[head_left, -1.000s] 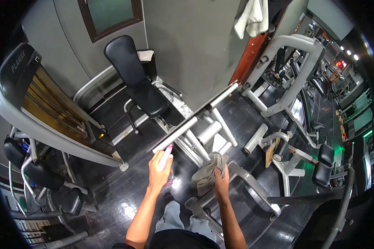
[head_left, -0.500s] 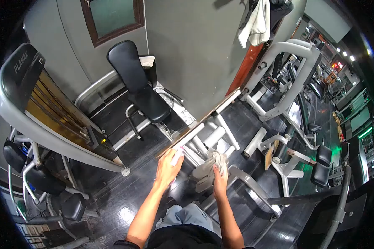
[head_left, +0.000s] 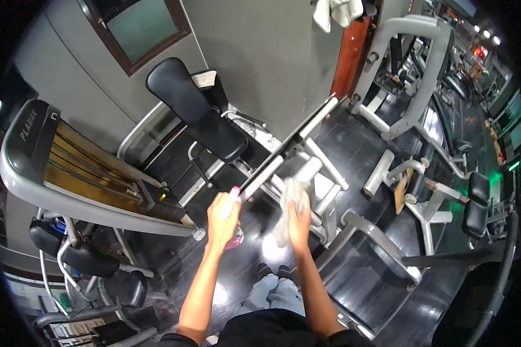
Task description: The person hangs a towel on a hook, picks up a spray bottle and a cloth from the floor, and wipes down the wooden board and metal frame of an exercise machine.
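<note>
My left hand (head_left: 221,224) is closed around a spray bottle (head_left: 235,238) with a white and pink spray head; its clear, pinkish lower part shows below my fingers. In my right hand (head_left: 298,224) is a crumpled light-grey cloth (head_left: 284,217), slightly blurred, hanging down past the fingers. Just beyond both hands stands a grey metal machine frame (head_left: 324,165) with a long, narrow slanted edge. The cloth overlaps part of that frame in view; whether it touches cannot be made out.
A black padded seat (head_left: 223,139) stands against the wall ahead. To the left is a tall weight-stack machine (head_left: 32,165). Grey frames and a bench pad (head_left: 477,205) fill the right. A curved grey bar (head_left: 382,248) stands low beside my right arm on the dark floor (head_left: 214,283).
My view has shifted, and my feet now show. The cloth and right hand have moved up and slightly left. My left hand has turned, showing more of the spray bottle.
</note>
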